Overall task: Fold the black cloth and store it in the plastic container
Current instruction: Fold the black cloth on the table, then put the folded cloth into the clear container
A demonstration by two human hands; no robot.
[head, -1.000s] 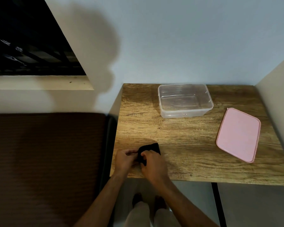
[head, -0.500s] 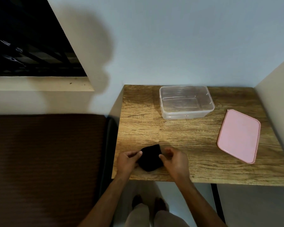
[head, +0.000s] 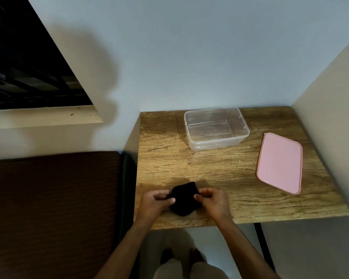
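At the bottom of the view the person's legs and dark shoes (head: 178, 256) stand on a pale floor, and both bare forearms reach up from there to the near edge of the wooden counter (head: 240, 178). The left hand (head: 153, 202) and the right hand (head: 213, 200) meet at the black cloth (head: 183, 200), which lies on the counter close to its front left corner as a small, thick bundle. Each hand pinches one side of the cloth between thumb and fingers, so both are closed on it; the left hand covers the left edge of the cloth and the right hand covers part of the right edge. To the left of the counter is a dark brown bed (head: 52, 208), just beside it. Farther back, the pink lid (head: 280, 164) lies flat near the right side of the counter, well apart from the cloth. The clear plastic container (head: 216, 127) stands open near the back edge, with nothing in it, and no object lies between it and the cloth. Behind it is a pale wall, and at the upper left a dark window (head: 28, 73) with a ledge. Compared with half a second ago, the hands are closer together and grip the cloth more tightly; the cloth stays in almost the same place, and the container and lid have not moved.
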